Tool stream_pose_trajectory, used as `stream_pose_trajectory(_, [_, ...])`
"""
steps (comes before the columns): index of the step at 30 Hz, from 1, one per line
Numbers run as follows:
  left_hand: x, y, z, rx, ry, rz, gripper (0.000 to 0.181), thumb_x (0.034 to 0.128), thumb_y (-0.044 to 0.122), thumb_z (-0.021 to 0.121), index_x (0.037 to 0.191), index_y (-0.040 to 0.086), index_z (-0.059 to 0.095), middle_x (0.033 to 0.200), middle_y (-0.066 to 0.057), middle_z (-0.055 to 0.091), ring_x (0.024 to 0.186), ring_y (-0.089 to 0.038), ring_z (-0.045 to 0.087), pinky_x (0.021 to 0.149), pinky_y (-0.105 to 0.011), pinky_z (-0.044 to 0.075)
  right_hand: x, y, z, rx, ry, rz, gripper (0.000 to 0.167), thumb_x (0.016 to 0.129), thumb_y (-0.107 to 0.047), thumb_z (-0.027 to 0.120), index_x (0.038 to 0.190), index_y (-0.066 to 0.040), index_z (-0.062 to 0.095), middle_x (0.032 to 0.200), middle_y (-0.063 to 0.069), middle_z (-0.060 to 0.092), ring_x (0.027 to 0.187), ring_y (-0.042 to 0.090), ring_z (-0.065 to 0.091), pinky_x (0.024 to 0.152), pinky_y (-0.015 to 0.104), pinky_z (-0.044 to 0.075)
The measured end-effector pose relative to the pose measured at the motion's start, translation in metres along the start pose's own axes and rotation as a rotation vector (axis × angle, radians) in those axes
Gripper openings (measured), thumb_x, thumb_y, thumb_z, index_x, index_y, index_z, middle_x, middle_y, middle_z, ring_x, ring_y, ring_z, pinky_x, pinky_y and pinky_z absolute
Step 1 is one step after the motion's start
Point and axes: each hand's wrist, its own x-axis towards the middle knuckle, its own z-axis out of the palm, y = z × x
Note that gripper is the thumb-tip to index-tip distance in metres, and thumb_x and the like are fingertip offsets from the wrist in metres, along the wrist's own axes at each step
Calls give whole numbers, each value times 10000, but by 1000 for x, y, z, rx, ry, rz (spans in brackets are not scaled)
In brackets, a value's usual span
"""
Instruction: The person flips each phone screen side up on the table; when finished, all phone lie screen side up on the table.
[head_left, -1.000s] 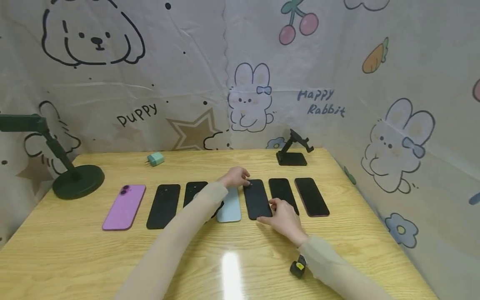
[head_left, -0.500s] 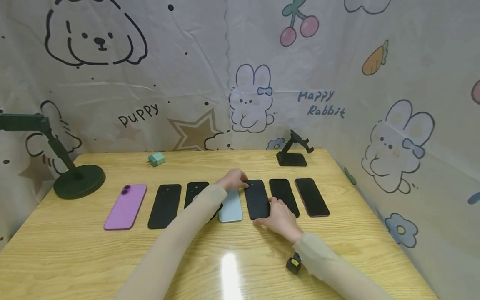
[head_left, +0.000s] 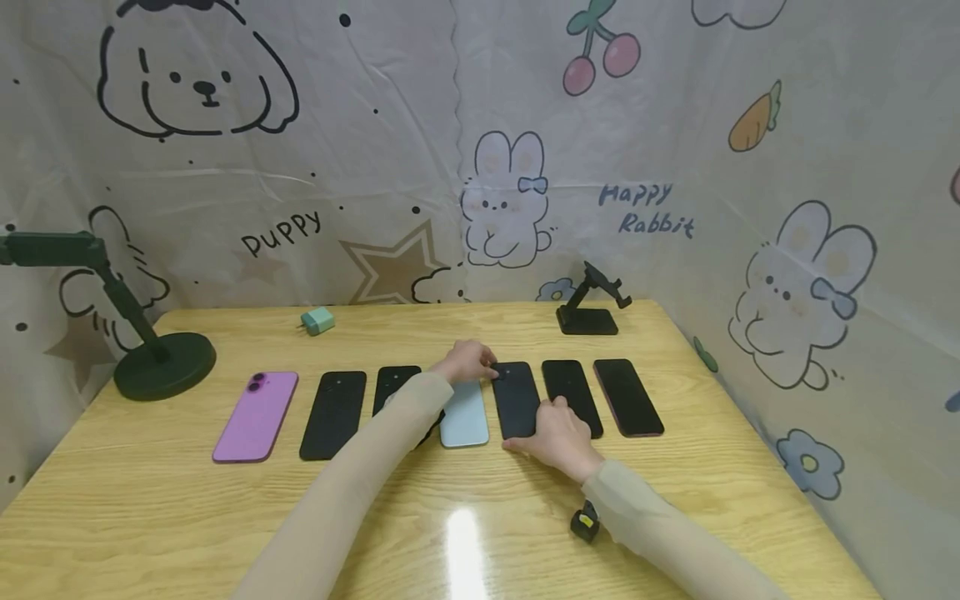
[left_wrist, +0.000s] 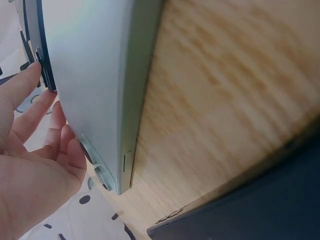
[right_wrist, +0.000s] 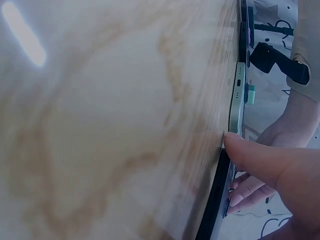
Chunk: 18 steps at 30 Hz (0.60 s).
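A: What have you got between your hands?

B: The navy phone (head_left: 517, 404). Your left hand (head_left: 467, 361) pinches its far left corner, the one by the camera, with thumb and forefinger; your other fingers curl loosely. Your right hand (head_left: 561, 433) holds the near right corner, thumb along the bottom edge, fingers bent against the long side.

A: Is it off the wood?

B: It looks flat on the table (head_left: 150, 517), though you can't tell whether an edge is raised. It's fifth from the left in a row of seven.

A: And close by you?

B: Just left of it is the light blue phone (head_left: 465, 417), partly under your left hand. Just right is a black phone (head_left: 572, 392), its near corner partly behind your right hand, then a red-edged phone (head_left: 628, 398).

A: Further out?

B: Your left arm crosses a camera-up phone (head_left: 393, 383); beyond it lie a matte black phone (head_left: 333, 417) and a purple phone (head_left: 255, 417). Behind the row you have a green charger (head_left: 318, 321) and a black stand (head_left: 587, 322), with a lamp (head_left: 165, 367) far left.
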Motion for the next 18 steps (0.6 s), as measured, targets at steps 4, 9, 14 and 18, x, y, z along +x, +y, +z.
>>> stream_pose_trajectory(4, [0,0,1,0,2,6,327,920,219,657,1207,62,658,1195,-105,661,1177,-287,514,1058,-434,345,1,0,1,-9,-13,13,670,668,-563,809,922,40,661,941,154,510,620,216,505,472,317,379])
stream_pose_trajectory(9, [-1,3,2,-36,-6,-7,345,920,226,657,1215,47,647,1205,-110,653,1179,-283,515,1053,-412,366,1,0,1,-22,-15,17,662,685,-566,796,917,41,671,951,167,523,606,213,511,473,316,380])
stream_pose_trajectory(14, [3,4,2,-59,-23,-28,331,938,229,632,1196,23,649,1201,-120,653,1147,-269,541,976,-371,452,1,-1,0,-16,-19,12,678,698,-558,790,961,55,671,971,186,531,605,221,514,475,323,388])
stream_pose_trajectory(18, [8,4,3,-64,-31,-43,286,939,217,629,1132,11,676,1107,-105,682,947,-188,595,806,-277,501,1,-3,1,-13,-25,11,695,718,-545,782,1008,72,650,973,193,519,652,236,515,492,347,413])
